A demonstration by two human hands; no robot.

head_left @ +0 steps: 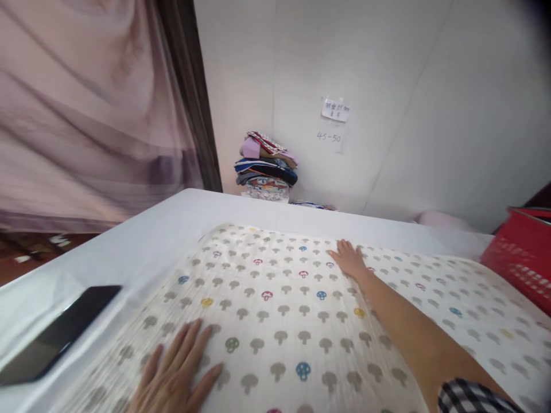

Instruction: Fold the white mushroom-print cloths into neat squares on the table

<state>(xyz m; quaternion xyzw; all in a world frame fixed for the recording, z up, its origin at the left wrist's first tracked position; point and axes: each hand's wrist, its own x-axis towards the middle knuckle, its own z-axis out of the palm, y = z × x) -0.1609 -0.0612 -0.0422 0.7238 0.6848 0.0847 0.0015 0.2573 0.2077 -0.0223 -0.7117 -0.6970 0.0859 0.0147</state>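
A cream cloth (282,324) printed with grey and coloured mushrooms lies spread over the table, with small wrinkles along its left side. My left hand (176,370) rests flat on its near left part, fingers apart. Farther off, my right hand (349,259) lies on the cloth near its far edge, fingers spread and palm down. A fold or overlap line seems to run under my right forearm, with more of the same print to the right. Neither hand grasps anything.
On the white table (159,229), a dark phone (60,335) lies at the left. A red basket (523,258) stands at the right edge. Behind the table is a stack of folded fabrics (267,166) by the wall. A pinkish curtain (86,115) hangs at the left.
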